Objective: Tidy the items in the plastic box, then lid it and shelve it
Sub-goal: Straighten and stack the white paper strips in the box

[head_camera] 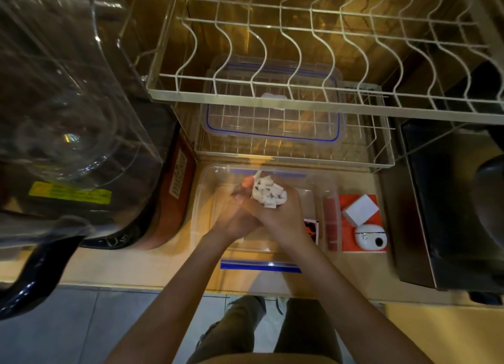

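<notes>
A person's right hand point(275, 213) and left hand point(236, 216) meet over an open clear plastic box point(207, 200) with blue latches on a wooden counter, together gripping a bunch of small white packets point(268, 193). The box's clear lid point(272, 112), edged in blue, lies on the lower wire shelf point(381, 145) behind it, under a cream wire dish rack point(300, 63). Just right of the box, a white block point(360, 209) and a white round gadget point(371, 235) sit on an orange card point(351, 243).
</notes>
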